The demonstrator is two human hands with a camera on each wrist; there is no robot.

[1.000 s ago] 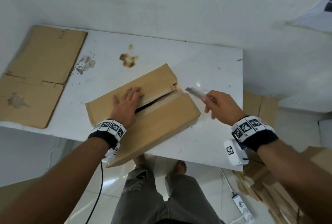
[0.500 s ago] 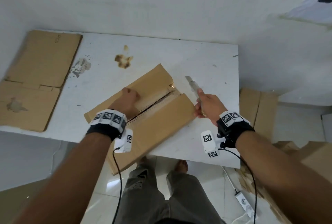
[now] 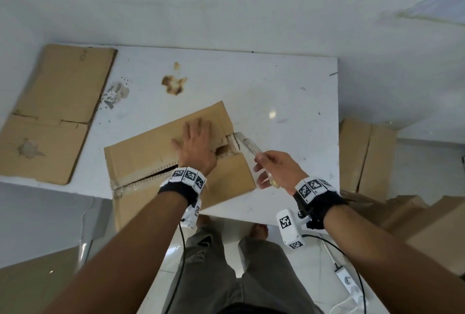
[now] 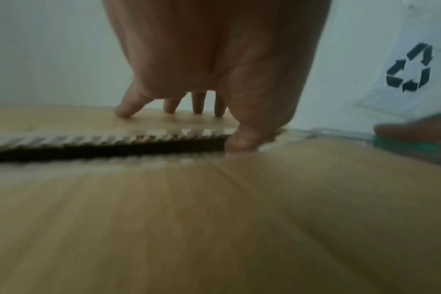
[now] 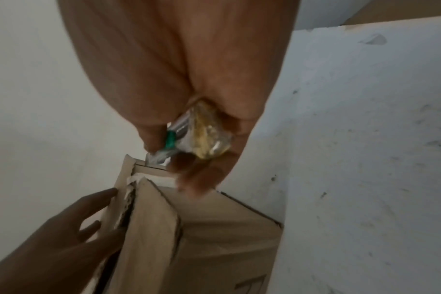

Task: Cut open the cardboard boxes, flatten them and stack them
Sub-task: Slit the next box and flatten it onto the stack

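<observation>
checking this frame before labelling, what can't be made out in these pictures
- Blade tip of the knife: blurred in head view; right wrist view hides it behind the right hand and box edge. Whether it touches the cardboard cannot be told.
- Inside the box: only a dark slit in left wrist view.
- Left hand thumb tip: blurred at the slit.
- Flat cardboard: cut off by head view's left edge.
</observation>
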